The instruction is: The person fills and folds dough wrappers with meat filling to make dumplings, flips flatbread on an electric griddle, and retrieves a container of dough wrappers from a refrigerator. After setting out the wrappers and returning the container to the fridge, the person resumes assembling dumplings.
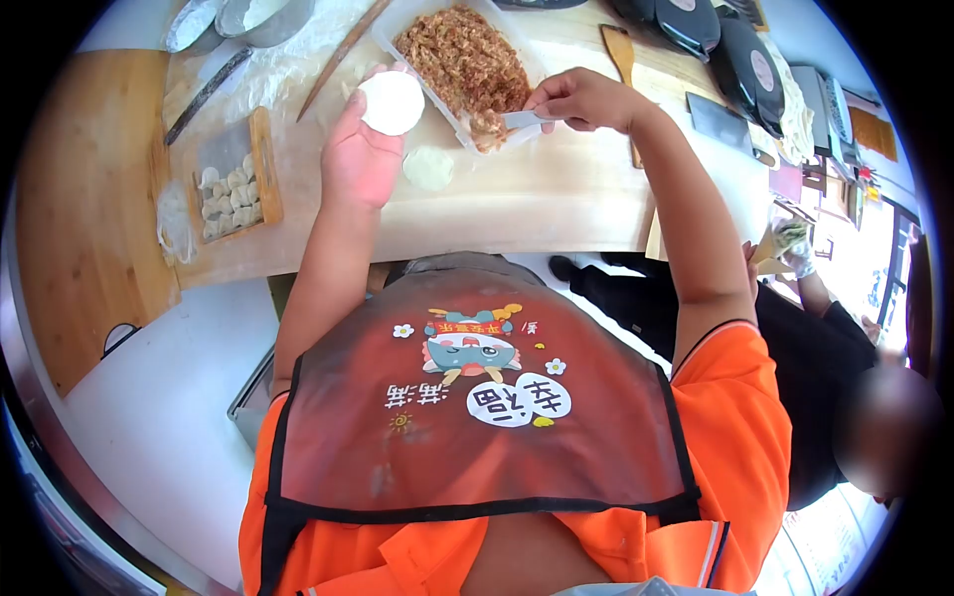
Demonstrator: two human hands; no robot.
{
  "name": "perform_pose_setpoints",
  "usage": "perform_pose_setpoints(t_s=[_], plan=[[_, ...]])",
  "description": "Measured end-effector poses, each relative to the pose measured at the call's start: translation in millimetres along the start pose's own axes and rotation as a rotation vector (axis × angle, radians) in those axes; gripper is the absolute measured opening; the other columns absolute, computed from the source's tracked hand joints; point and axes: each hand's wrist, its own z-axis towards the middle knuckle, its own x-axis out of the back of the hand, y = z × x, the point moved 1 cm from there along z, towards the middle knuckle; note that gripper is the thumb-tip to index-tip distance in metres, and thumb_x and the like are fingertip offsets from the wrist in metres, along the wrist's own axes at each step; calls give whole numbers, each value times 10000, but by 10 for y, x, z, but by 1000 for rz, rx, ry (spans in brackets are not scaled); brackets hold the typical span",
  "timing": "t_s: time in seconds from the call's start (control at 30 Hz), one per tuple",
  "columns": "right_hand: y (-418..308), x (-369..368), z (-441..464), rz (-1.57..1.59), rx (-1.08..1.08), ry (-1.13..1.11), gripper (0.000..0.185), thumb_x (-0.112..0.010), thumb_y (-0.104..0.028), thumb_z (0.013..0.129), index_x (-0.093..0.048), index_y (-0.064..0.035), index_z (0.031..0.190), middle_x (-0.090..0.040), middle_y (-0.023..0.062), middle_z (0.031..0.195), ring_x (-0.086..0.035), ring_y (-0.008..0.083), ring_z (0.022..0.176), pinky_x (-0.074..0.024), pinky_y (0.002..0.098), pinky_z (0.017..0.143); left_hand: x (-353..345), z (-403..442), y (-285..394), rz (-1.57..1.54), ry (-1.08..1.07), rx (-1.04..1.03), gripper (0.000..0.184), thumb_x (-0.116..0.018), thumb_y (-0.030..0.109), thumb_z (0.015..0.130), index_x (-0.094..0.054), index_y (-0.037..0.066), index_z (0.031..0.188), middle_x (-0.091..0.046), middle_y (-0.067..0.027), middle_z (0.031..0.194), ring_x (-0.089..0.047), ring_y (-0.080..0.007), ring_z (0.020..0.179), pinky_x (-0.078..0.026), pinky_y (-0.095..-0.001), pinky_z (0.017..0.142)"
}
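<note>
A round white dough wrapper (392,103) lies across the raised fingers of my left hand (360,149), left of a clear plastic tub. Brown minced filling (462,60) fills much of that tub (538,70). My right hand (584,100) is closed on a pale flat spatula (521,119), whose tip reaches into the filling at the tub's near corner. Another flat dough wrapper (428,168) rests on the board just below the tub.
Several folded dumplings (233,199) sit in a wooden-framed tray (266,164) at the left. A rolling pin (343,60), metal bowls (263,22) and a wooden spatula (619,50) lie further back. Black appliances (747,74) stand at back right. Another person in black (795,338) is at the right.
</note>
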Motion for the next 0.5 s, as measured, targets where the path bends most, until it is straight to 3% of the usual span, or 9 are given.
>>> perform_pose_setpoints(t_s=[0.1, 0.2, 0.23, 0.3, 0.33, 0.37, 0.5], plan=[[-73, -136, -273, 286, 93, 199, 212, -588, -93, 934, -680, -12, 1107, -680, 16, 803, -374, 40, 522, -274, 191, 455, -119, 102, -185, -11, 28, 69, 408, -416, 155, 1013, -446, -60, 1358, -491, -219, 1416, -450, -332, 1344, -345, -466, 1156], [-98, -424, -372, 347, 299, 470, 280, -546, -112, 992, -615, -18, 1247, -683, 0, 892, -349, 15, 549, -260, 165, 480, -327, 192, -416, -57, 40, 138, 390, -394, 165, 1020, -465, -37, 1346, -533, -195, 1367, -486, -325, 1302, -361, -466, 1141], [-81, -508, -388, 345, 317, 534, 304, -551, -111, 994, -618, -30, 1280, -688, 1, 912, -444, 40, 616, -364, 172, 564, -396, 214, -496, -79, 48, 163, 384, -386, 169, 1023, -472, -28, 1341, -547, -186, 1348, -498, -323, 1286, -366, -466, 1136], [-64, -746, -342, 89, 482, 776, 305, -556, -99, 992, -640, -56, 1283, -673, 13, 950, -542, 83, 771, -446, 209, 741, -534, 247, -604, -158, 66, 210, 365, -335, 192, 1049, -492, -9, 1309, -556, -173, 1321, -518, -312, 1252, -379, -467, 1123], [-100, -822, -376, 10, 456, 799, 300, -569, -73, 980, -659, -70, 1267, -648, 32, 968, -574, 120, 919, -437, 246, 882, -585, 268, -647, -201, 65, 223, 365, -321, 197, 1055, -491, -6, 1307, -551, -172, 1326, -517, -310, 1252, -380, -467, 1122], [10, -868, -272, -60, 574, 886, 320, -604, -39, 921, -701, -140, 1208, -598, 90, 905, -598, 195, 840, -478, 298, 796, -635, 280, -678, -243, 65, 236, 366, -307, 202, 1062, -489, -3, 1304, -546, -172, 1332, -516, -308, 1253, -382, -467, 1120], [-135, -1017, -420, -507, 478, 994, 415, -618, -1, 864, -702, -230, 1199, -618, 58, 974, -630, 217, 765, -516, 328, 651, -816, 240, -629, -225, 126, 216, 375, -272, 198, 1074, -455, -13, 1326, -522, -201, 1350, -501, -316, 1263, -398, -463, 1111]])
